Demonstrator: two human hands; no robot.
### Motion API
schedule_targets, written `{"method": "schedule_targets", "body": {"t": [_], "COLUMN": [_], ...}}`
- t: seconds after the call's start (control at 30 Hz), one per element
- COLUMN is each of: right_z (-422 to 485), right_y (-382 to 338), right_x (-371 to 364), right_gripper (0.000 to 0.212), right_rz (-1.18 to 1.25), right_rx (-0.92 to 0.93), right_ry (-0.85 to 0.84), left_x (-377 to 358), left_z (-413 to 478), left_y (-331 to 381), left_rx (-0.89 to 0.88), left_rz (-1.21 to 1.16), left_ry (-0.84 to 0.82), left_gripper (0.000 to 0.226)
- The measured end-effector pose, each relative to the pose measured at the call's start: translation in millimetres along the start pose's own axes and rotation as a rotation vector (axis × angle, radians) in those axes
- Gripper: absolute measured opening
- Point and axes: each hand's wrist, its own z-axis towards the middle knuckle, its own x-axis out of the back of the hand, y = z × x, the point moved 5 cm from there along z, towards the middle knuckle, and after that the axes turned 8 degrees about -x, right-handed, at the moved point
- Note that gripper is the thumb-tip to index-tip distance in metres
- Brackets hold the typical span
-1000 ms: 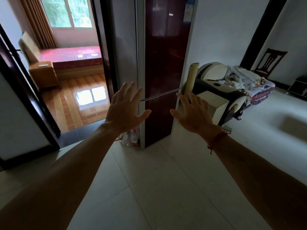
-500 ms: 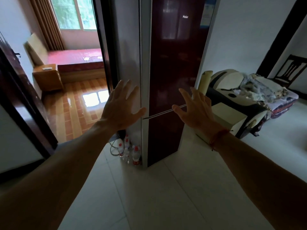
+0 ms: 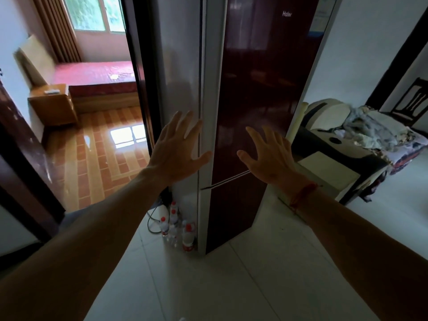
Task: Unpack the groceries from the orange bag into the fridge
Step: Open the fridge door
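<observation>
Palms forward, held both bare forearms out straight over pale floor tiles. Wore a red string (image 3: 303, 193) on the right wrist. Held the left hand (image 3: 176, 154) up with fingers spread wide, grasping nothing, before the grey side of the fridge (image 3: 254, 89). Held the right hand (image 3: 268, 156) likewise splayed and empty before its dark red door. Could not tell whether either touched. Faced the fridge corner-on, straight ahead, doors closed. Saw plastic bottles (image 3: 176, 225) at its foot, a red bed (image 3: 92, 75) through the doorway beyond.

bottles (image 3: 188, 238): upright, floor | bed (image 3: 92, 74): red cover | nightstand (image 3: 53, 107): beside bed
</observation>
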Motion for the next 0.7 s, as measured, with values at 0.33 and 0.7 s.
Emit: {"method": "schedule_targets", "body": {"t": [0.33, 0.7], "right_z": [108.6, 164.3], "right_y": [-1.6, 2.0], "right_x": [-35.4, -40.5], "right_gripper": [0.077, 0.080], "right_rz": [0.030, 0.100], "right_rx": [-0.132, -0.086], "right_ry": [0.029, 0.125], "left_x": [-50.8, -76.5], "left_z": [93.0, 144.5], "left_y": [-74.8, -91.8], "left_rx": [-0.024, 0.008], "left_rz": [-0.089, -0.116], "left_ry": [0.021, 0.047], "left_gripper": [0.094, 0.098]}}
